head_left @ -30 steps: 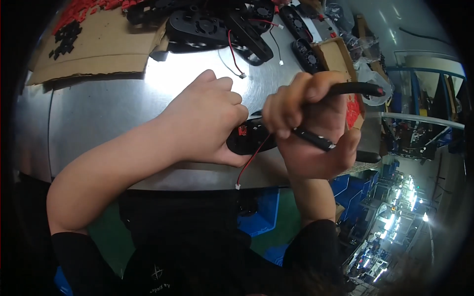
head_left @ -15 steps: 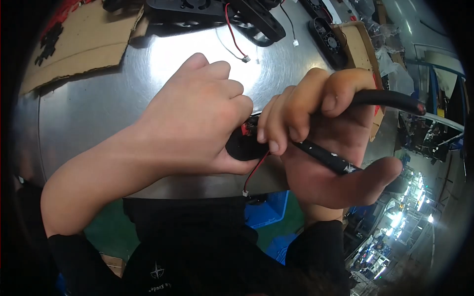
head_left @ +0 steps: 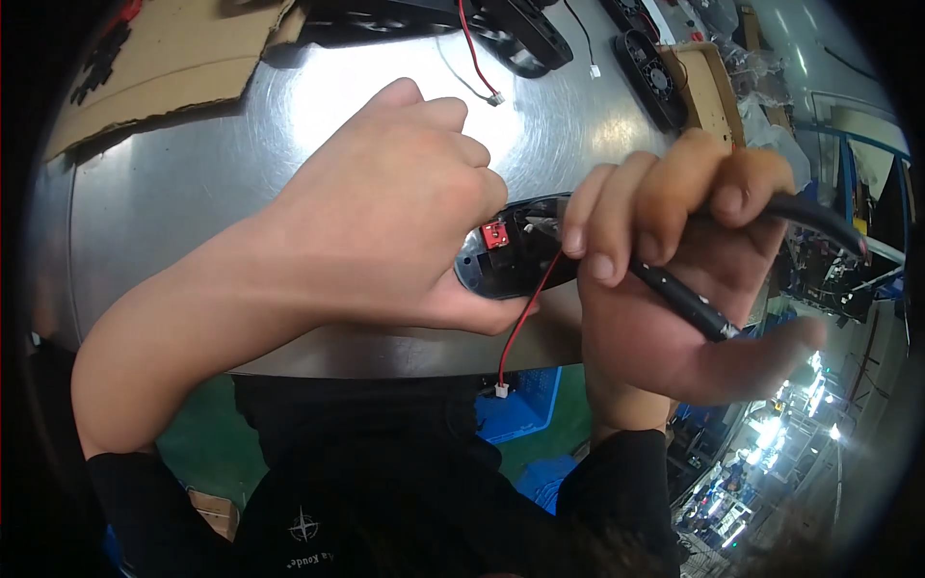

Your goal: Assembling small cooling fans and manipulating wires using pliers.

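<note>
My left hand (head_left: 414, 193) is closed round the left end of a black oval plastic housing (head_left: 489, 275), thumb along its lower edge. Inside the housing a small red part (head_left: 495, 235) shows. A red-and-black wire (head_left: 521, 323) hangs from it, ending in a white plug (head_left: 501, 390) over the table's front edge. At the housing's right end, my right hand (head_left: 674, 250) has curled fingers round a tool with two black handles (head_left: 686, 301). The tool's working end is hidden behind my fingers, so I cannot tell whether it touches the housing.
The metal table (head_left: 183, 202) holds a cardboard sheet (head_left: 183, 72) at the far left. Black fan housings (head_left: 530, 43) with loose wires lie at the back. Another fan unit (head_left: 650, 77) lies by a cardboard box (head_left: 713, 96) at the right. A blue crate (head_left: 530, 409) stands below the table.
My right hand and its tool have moved right, uncovering more of the housing's inside and the red part. My left hand has shifted slightly, still gripping the housing.
</note>
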A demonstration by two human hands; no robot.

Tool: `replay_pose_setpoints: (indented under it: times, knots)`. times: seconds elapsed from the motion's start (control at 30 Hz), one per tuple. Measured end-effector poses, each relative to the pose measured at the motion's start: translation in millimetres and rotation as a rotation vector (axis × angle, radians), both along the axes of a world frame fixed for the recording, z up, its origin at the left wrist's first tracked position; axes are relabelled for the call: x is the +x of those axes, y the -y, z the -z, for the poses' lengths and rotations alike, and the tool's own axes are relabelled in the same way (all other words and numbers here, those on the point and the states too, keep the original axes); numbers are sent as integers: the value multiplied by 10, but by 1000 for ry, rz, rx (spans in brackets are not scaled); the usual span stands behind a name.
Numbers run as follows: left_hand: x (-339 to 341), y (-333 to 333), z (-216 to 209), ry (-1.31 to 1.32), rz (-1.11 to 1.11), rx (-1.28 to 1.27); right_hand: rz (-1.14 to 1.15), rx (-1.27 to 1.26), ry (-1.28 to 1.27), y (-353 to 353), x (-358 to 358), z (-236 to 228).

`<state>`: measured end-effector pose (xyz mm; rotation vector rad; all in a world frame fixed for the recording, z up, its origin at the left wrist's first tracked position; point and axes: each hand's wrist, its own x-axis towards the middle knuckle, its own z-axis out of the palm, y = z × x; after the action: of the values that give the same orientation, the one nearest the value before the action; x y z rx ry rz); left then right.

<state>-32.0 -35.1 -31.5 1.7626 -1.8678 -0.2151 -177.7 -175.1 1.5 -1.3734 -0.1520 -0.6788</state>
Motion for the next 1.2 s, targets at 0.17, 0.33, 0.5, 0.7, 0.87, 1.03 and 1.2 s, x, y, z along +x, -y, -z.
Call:
replay_pose_setpoints:
  times: [0.17, 0.33, 0.5, 0.7, 0.87, 1.03, 1.2]
  knots:
    - [-7, 10, 12, -17, -8, -19, -51, 40, -54, -8, -1, 6]
    - [-8, -1, -2, -45, -13, 4, -28, 21, -89, -89, -1, 3]
    - [-15, -9, -11, -47, -24, 46, -34, 32, -87, -129, 46, 20]
    - [-43, -2, -32, -89, -56, 84, 43, -39, -45, -130, 90, 2]
    - [-96, -14, 21, -31, -79, 10, 137, -149, -63, -246, 143, -41]
    - [-167, -27, 24, 70, -108, -28, 119, -137, -72, -249, 177, -21]
    - [-190, -42, -13, 91, -137, -35, -131, -287, -76, -9, 164, -54]
